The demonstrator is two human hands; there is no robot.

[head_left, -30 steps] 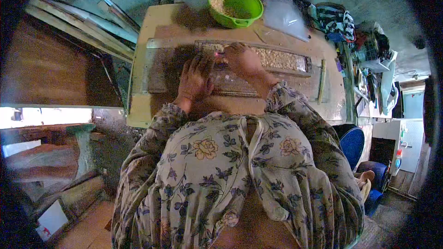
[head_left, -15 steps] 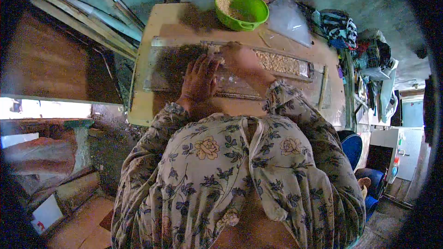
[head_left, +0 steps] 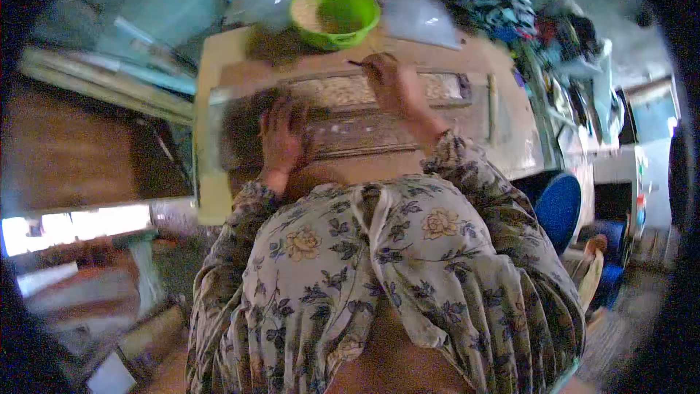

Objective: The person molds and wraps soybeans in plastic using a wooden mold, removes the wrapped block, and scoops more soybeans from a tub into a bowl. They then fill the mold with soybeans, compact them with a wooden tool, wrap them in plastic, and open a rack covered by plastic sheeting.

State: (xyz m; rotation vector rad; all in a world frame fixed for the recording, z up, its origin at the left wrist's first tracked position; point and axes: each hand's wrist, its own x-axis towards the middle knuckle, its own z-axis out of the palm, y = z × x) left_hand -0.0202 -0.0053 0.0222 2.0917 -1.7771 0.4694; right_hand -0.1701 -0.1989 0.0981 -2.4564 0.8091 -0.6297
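My left hand (head_left: 283, 135) lies with its fingers spread on the left part of a long wooden frame, beside a dark patch. My right hand (head_left: 394, 86) is closed around a thin dark tool (head_left: 358, 63), whose tip points left. It is above a long narrow tray (head_left: 467, 93) filled with pale chips or grains (head_left: 339, 91). Behind the tray stands a green bowl (head_left: 337, 36), partly filled with similar pale pieces. The view is blurred, so the kind of tool cannot be made out.
All this rests on a light board tabletop (head_left: 208, 146). A clear plastic bag (head_left: 423, 18) lies behind right of the bowl. Piled cloth and bags (head_left: 503, 11) are at the back right, a blue round object (head_left: 558, 211) at the right, and wooden planks (head_left: 109, 84) at the left.
My right hand has lifted away from my left hand, and the dark tool now shows in it. More of the tray's pale pieces are visible. The whole view has shifted and tilted.
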